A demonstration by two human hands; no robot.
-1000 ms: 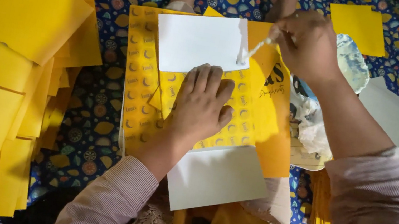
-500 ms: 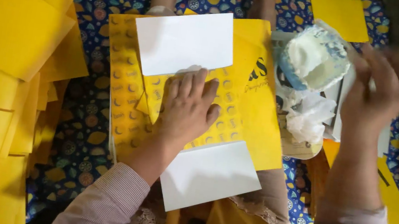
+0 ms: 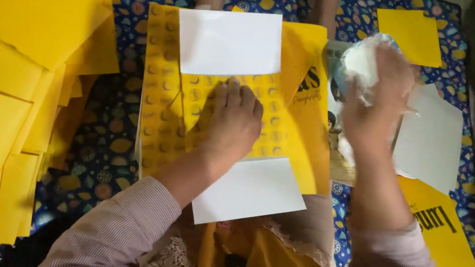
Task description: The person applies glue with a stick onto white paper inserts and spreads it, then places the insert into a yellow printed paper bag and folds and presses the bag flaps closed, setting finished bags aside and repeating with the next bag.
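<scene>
Pressing flat, fingers together, the left hand (image 3: 231, 125) pins the yellow patterned paper sheet (image 3: 217, 102) on the lap, between two white flaps. The right hand (image 3: 375, 107) blurs over a white crumpled wad (image 3: 360, 61); its finger state cannot be told. Gluing seems underway; the flaps look unfolded yet.

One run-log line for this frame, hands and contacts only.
left hand: flat on yellow patterned sheet | right hand: at white crumpled bag, grip unclear | white flaps: top and bottom
</scene>
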